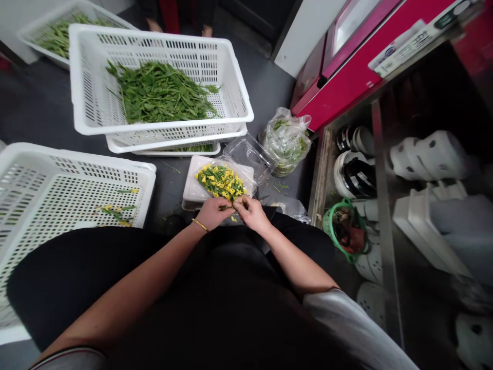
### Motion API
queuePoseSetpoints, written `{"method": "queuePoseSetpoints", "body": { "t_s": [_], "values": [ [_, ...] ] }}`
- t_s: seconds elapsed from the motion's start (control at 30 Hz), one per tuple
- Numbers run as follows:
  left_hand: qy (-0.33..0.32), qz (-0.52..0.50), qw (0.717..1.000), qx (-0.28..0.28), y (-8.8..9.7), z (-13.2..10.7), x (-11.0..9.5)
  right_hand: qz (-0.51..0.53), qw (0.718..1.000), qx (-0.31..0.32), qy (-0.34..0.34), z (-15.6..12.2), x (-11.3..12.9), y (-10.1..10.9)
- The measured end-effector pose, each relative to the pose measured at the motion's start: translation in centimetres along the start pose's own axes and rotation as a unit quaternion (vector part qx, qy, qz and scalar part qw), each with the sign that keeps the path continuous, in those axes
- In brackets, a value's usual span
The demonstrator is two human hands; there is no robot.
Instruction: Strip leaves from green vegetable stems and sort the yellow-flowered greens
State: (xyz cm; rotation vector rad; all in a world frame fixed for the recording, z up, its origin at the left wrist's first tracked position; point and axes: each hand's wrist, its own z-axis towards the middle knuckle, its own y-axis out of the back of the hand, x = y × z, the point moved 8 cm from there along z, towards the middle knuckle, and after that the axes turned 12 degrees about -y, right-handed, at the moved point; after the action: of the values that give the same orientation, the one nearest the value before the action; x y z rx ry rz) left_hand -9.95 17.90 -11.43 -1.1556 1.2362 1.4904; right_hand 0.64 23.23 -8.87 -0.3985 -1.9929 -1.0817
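My left hand (213,211) and my right hand (252,210) meet over my lap, both pinched on one small green stem with yellow flowers (226,207). A gold bangle sits on my left wrist. Just beyond my fingers lies a pile of yellow-flowered green stems (221,181) on a white tray (191,189). A clear plastic clamshell box (251,154) lies open at the tray's far right.
A white slotted basket (38,190) at my left holds a few flower stems. Stacked white baskets (162,128) ahead hold leafy greens. A plastic bag of greens (287,140) stands right of them. A steel shelf (379,216) with crockery and a green basket (346,228) is on the right.
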Motion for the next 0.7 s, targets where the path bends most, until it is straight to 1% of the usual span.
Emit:
{"method": "queuePoseSetpoints", "body": {
  "t_s": [0.03, 0.07, 0.13, 0.17, 0.2, 0.23, 0.27, 0.33, 0.37, 0.4, 0.43, 0.47, 0.5, 0.53, 0.57, 0.6, 0.63, 0.7],
  "values": [
    [-0.031, 0.035, 0.998, 0.031, -0.4, -0.2, -0.4, 0.046, 0.997, 0.041, -0.043, -0.5, -0.9, -1.0],
    [-0.061, 0.065, 0.994, 0.068, -0.9, -0.6, -0.7, 0.093, 0.987, 0.092, -0.098, -0.9, -2.0, -2.0],
    [-0.115, 0.106, 0.978, 0.141, -2.0, -1.4, -1.2, 0.17, 0.944, 0.195, -0.207, -1.7, -4.1, -3.9],
    [-0.133, 0.113, 0.969, 0.173, -2.5, -1.8, -1.3, 0.192, 0.92, 0.232, -0.25, -2.1, -4.9, -4.4],
    [-0.141, 0.11, 0.964, 0.196, -2.8, -2.2, -1.4, 0.2, 0.903, 0.256, -0.28, -2.4, -5.5, -4.6],
    [-0.141, 0.097, 0.963, 0.21, -3.0, -2.4, -1.4, 0.189, 0.895, 0.273, -0.298, -2.5, -5.9, -4.4],
    [-0.133, 0.073, 0.964, 0.216, -3.1, -2.5, -1.4, 0.153, 0.894, 0.292, -0.304, -2.5, -6.1, -4.1],
    [-0.095, -0.012, 0.973, 0.21, -2.9, -2.5, -1.4, 0.013, 0.902, 0.33, -0.279, -2.1, -6.0, -3.1],
    [-0.065, -0.073, 0.976, 0.196, -2.7, -2.5, -1.3, -0.07, 0.908, 0.33, -0.248, -1.4, -5.8, -2.4],
    [-0.03, -0.144, 0.973, 0.176, -2.4, -2.3, -1.0, -0.146, 0.917, 0.305, -0.211, -0.4, -5.3, -1.5],
    [0.008, -0.22, 0.964, 0.152, -2.1, -2.2, -0.7, -0.21, 0.93, 0.248, -0.173, 1.1, -4.6, -0.5],
    [0.047, -0.293, 0.946, 0.13, -1.9, -2.2, -0.2, -0.261, 0.94, 0.17, -0.139, 2.6, -3.8, 0.6],
    [0.081, -0.354, 0.925, 0.11, -1.9, -2.2, 0.2, -0.301, 0.942, 0.091, -0.114, 4.1, -3.0, 1.5],
    [0.11, -0.398, 0.906, 0.091, -1.9, -2.2, 0.7, -0.337, 0.936, 0.033, -0.102, 5.3, -2.5, 1.9],
    [0.133, -0.424, 0.893, 0.075, -1.9, -2.2, 1.1, -0.37, 0.923, 0.004, -0.101, 6.4, -2.3, 1.8],
    [0.153, -0.434, 0.886, 0.062, -2.0, -2.2, 1.6, -0.398, 0.911, 0.002, -0.107, 7.3, -2.5, 1.4],
    [0.167, -0.434, 0.884, 0.049, -2.1, -2.3, 2.0, -0.418, 0.901, 0.014, -0.113, 8.0, -2.8, 0.8],
    [0.188, -0.423, 0.886, 0.023, -2.2, -2.4, 2.7, -0.431, 0.894, 0.028, -0.116, 8.7, -3.1, 0.3]
  ]
}}
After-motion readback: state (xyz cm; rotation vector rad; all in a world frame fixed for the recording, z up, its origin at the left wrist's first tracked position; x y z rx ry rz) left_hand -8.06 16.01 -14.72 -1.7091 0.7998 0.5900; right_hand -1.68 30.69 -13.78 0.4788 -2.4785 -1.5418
